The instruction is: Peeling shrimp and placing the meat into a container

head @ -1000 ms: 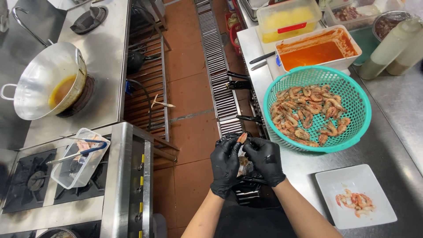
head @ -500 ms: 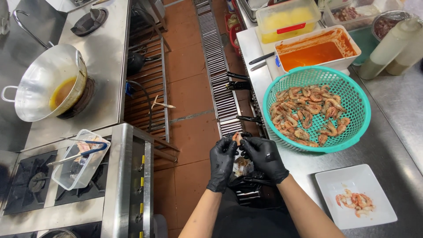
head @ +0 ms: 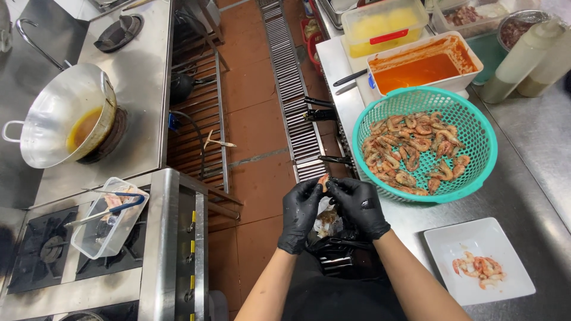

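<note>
Right, shrimp (head: pixel 323 180) btwn both hands' fingertips (head: pixel 315 185).

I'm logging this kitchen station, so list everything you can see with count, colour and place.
shrimp: one, orange, pinched between both hands' fingertips
green basket: one, teal, on the steel counter, full of cooked shrimp
white plate: one, white, counter lower right, a few peeled shrimp on it
sauce tub: one, white, orange sauce, behind the basket
yellow tub: one, clear, yellow contents, top centre
squeeze bottles: two, cream, upper right
black bag: one, below the hands, shells inside
wok: one, steel, brown liquid, left burner
clear container: one, on the stove, tongs across it
left hand: black glove
right hand: black glove
</note>
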